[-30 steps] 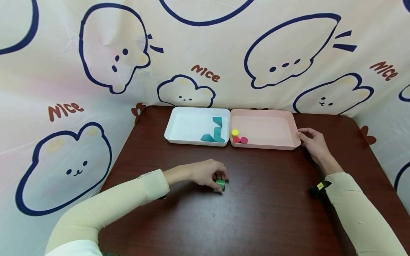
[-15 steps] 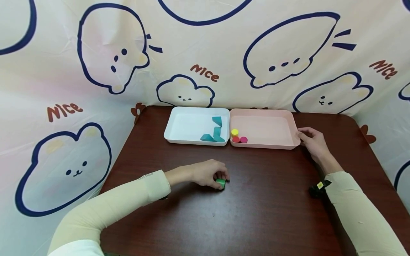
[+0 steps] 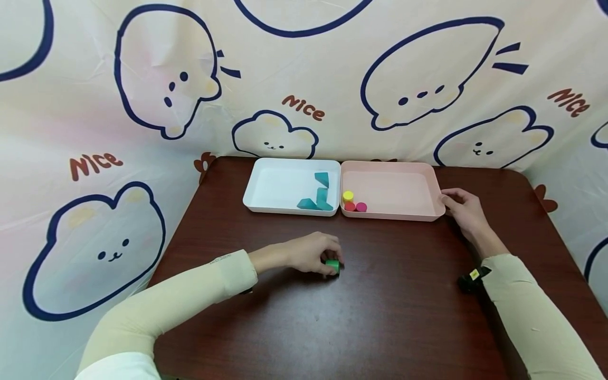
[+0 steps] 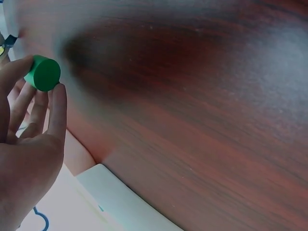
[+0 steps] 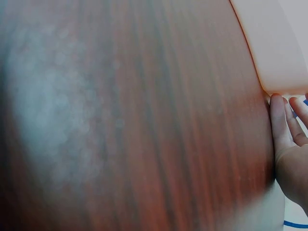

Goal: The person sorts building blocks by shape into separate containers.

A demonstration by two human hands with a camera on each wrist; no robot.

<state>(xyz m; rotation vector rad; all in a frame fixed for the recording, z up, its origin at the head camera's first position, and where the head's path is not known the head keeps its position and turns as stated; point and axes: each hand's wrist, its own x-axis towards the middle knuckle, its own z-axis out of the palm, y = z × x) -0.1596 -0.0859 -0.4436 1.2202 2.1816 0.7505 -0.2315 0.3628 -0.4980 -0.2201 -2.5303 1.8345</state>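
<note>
My left hand [image 3: 313, 253] pinches a green cylinder block [image 4: 46, 74] between thumb and fingertips, and its flat round end shows in the left wrist view. The shadow below suggests it hangs just above the dark wooden table. At the far right, my right hand [image 3: 467, 214] touches the right end of the pink tray [image 3: 399, 215] with its fingertips, fingers fairly straight in the right wrist view. Inside that tray's near left corner are a yellow cylinder block [image 3: 348, 196], a red one [image 3: 350, 207] and a magenta one [image 3: 361, 207].
A white tray [image 3: 273, 208] adjoins the pink tray on the left. Several teal angular blocks [image 3: 322, 196] lie in its right part. Behind the table [image 3: 380, 306] hangs a cartoon-printed curtain [image 3: 342, 79].
My left hand has moved slightly forward and right, carrying the green cylinder block toward the trays. The right hand stays at the pink tray's end.
</note>
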